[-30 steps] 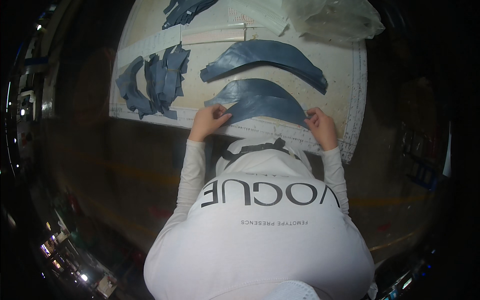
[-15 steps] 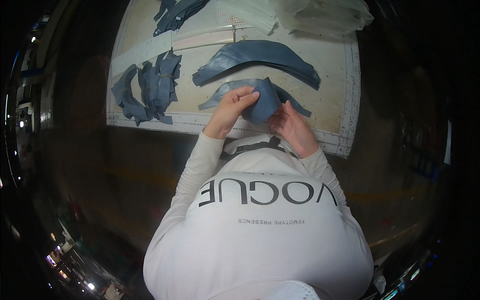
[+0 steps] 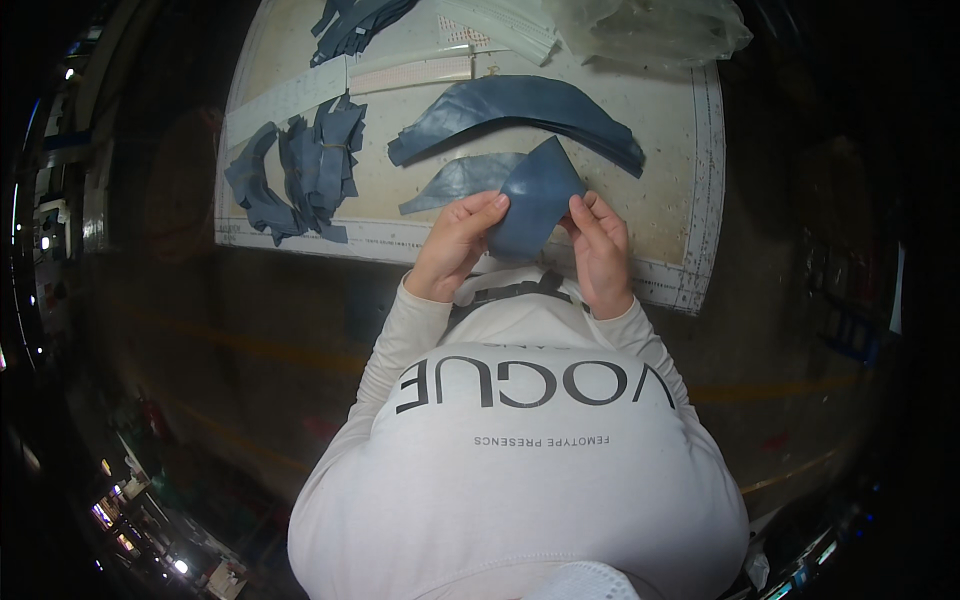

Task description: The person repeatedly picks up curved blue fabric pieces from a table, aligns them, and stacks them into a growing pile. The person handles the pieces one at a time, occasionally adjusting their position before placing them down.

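Observation:
Between my two hands I hold up a blue leather-like piece [image 3: 538, 200] with a pointed upper corner, at the near edge of the table. My left hand [image 3: 457, 240] pinches its left edge, thumb on top. On its right edge, my right hand [image 3: 600, 245] grips with thumb and fingers. Behind it lies a curved blue piece [image 3: 455, 182] on the table, partly hidden by the held one. Farther back rests a stack of larger curved blue pieces [image 3: 510, 105].
The white table [image 3: 670, 215] has a ruled border. Bundled blue cut pieces [image 3: 325, 160] lie at its left, with another bundle [image 3: 360, 28] at the far left. A clear-wrapped strip [image 3: 412, 70], a pale paper strip [image 3: 285, 103] and a crumpled translucent plastic bag [image 3: 655, 28] are toward the back.
My right hand has come up and taken the right edge of the blue piece. The piece is now spread flatter between both hands and sits slightly farther right.

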`<action>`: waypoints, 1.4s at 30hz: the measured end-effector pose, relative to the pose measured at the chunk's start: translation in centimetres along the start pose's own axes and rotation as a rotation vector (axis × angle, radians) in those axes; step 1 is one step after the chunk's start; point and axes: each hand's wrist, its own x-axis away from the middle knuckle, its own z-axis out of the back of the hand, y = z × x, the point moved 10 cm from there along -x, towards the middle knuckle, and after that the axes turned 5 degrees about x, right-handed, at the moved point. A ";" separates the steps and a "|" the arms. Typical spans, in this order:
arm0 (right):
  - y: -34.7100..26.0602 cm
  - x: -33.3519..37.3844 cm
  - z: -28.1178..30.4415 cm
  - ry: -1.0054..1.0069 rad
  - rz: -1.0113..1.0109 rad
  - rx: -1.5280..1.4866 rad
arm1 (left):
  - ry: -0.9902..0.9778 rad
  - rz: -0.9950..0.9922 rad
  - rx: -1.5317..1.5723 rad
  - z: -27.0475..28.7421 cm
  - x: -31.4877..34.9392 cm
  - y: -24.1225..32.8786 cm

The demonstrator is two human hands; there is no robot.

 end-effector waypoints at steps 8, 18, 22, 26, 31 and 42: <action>0.5 -0.4 -1.1 -0.074 -0.150 -0.012 | 0.069 0.027 0.072 -0.1 0.3 -0.6; -4.0 -5.0 -6.2 -0.508 0.048 0.492 | 0.090 -0.198 -0.145 -0.5 0.0 5.5; -8.1 -5.5 -5.3 -0.210 0.411 0.995 | 0.102 -0.351 0.002 -0.7 0.6 6.5; -11.7 -3.7 -6.3 -0.136 0.776 0.954 | -0.084 -0.214 0.157 -1.8 1.0 5.8; -12.5 -3.3 -7.1 -0.120 0.849 0.934 | -0.149 -0.238 0.210 -2.1 1.9 5.7; -9.1 -5.3 -7.5 -0.143 0.623 0.868 | -0.230 -0.186 0.471 -0.6 1.6 5.3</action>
